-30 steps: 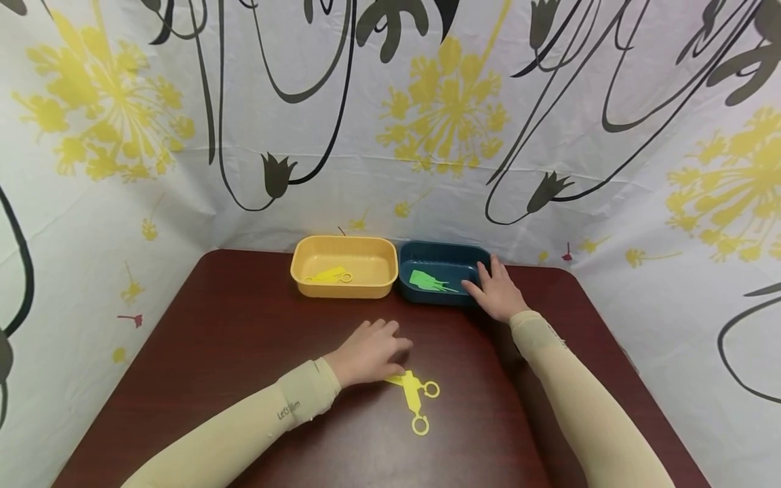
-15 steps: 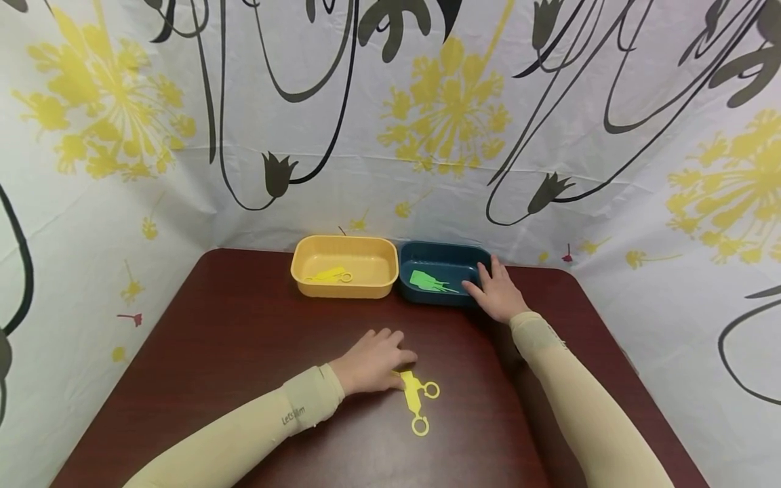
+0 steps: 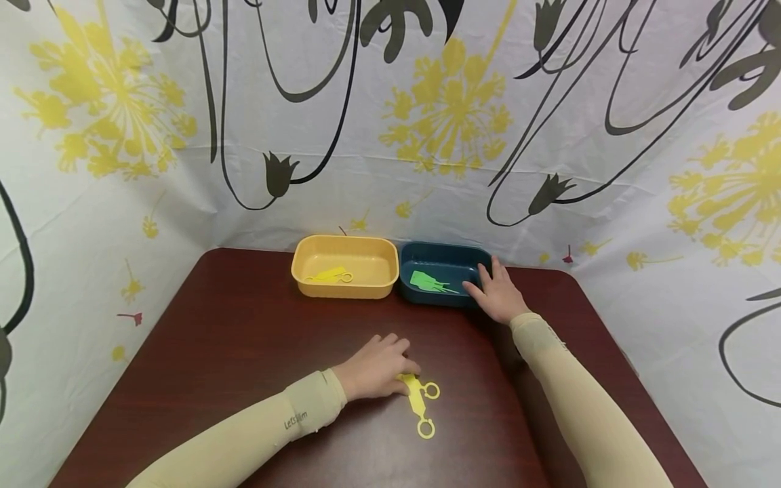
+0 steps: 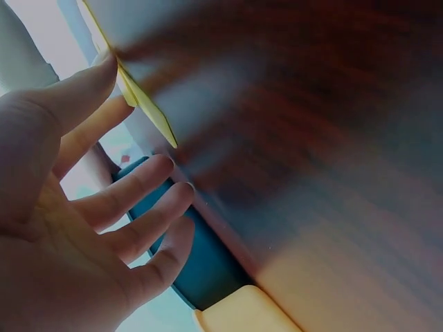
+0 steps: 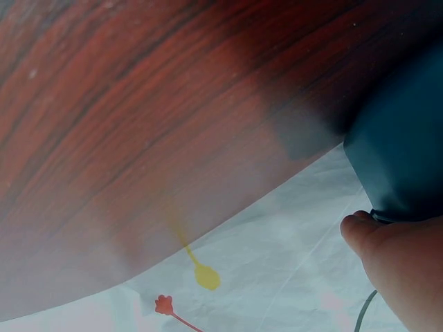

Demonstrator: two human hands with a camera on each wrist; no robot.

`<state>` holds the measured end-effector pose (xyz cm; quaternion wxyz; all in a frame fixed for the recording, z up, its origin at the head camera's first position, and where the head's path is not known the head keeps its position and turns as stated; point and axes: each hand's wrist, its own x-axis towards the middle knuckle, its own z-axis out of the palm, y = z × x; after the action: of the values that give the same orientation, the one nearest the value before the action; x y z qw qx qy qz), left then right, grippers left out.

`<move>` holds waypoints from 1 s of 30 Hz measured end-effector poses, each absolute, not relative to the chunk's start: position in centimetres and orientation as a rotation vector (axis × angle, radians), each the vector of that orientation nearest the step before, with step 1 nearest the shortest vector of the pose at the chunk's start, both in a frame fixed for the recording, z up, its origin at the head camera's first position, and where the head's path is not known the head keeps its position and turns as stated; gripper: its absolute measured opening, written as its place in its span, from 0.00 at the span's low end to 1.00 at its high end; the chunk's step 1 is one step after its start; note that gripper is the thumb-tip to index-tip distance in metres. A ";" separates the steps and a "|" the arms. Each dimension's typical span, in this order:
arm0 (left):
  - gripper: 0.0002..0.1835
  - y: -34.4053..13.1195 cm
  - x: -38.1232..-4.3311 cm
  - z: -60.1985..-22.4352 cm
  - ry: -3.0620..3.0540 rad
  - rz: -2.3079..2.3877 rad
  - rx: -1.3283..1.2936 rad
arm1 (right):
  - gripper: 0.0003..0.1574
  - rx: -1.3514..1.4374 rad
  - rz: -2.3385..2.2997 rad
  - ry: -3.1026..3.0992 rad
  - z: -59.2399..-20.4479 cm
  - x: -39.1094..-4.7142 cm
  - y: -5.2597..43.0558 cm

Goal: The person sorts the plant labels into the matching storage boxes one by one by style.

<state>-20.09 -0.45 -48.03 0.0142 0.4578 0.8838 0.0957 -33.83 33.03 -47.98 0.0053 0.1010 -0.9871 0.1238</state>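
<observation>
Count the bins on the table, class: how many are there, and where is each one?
2. The yellow bin sits near the table's far edge; the dark blue bin sits right of it, partly covered by the right hand.

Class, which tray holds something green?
The dark blue tray, with the right hand at its rim; the yellow tray beside it holds something yellow instead.

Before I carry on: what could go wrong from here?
The left hand pinches the ringed yellow piece between thumb and forefinger, so it might slip or twist. If that is really two overlapping pieces, which I can't tell, one could drop. The right hand is at the right end of the blue bin; a push might shift it against the yellow bin.
</observation>
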 end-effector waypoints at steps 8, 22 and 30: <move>0.13 -0.2 -19.9 -48.2 2.740 0.360 1.410 | 0.60 0.317 0.387 -3.094 -48.0 -33.8 33.1; 0.11 0.3 -20.0 -48.3 2.758 0.334 1.417 | 0.58 0.313 0.417 -3.087 -48.1 -33.8 33.0; 0.10 0.4 -20.0 -48.3 2.758 0.341 1.415 | 0.60 0.314 0.409 -3.092 -48.0 -33.8 33.1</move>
<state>-19.98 0.42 -48.27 0.0116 0.4538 0.8843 0.1094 -33.83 33.06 -47.98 0.0035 0.1000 -0.9864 0.1305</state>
